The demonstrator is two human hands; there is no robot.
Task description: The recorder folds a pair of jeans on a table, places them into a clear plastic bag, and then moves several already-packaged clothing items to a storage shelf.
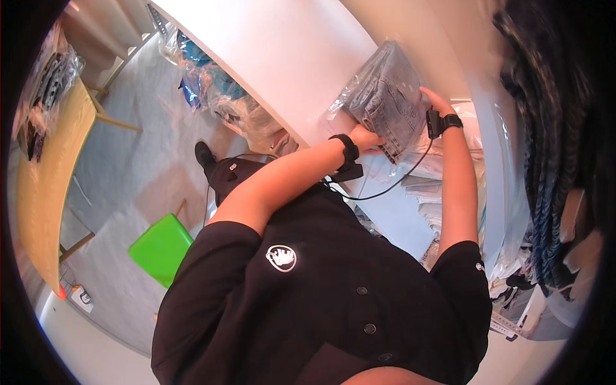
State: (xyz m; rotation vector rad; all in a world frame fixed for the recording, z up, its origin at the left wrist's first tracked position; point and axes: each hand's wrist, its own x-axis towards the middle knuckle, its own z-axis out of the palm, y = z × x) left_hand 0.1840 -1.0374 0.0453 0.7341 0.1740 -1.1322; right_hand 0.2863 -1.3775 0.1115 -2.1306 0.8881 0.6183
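A folded pair of light blue-grey denim jeans point(392, 98) lies in a clear plastic bag point(353, 89), held at a tilt before me. My left hand point(366, 138) grips its near left edge at the stitched denim, thumb on top. Along the right side of the same bag, my right hand point(437, 102) holds on, most of its fingers hidden. Each wrist wears a black strap with a small device, and a black cable point(404, 178) hangs between them.
Beyond the bag stretches a white shelf or tabletop point(260, 48). Dark folded jeans point(539, 144) are stacked at right. Bagged garments point(211, 77) sit below the white edge. On the left stand a wooden table point(41, 192) and a green stool point(161, 250).
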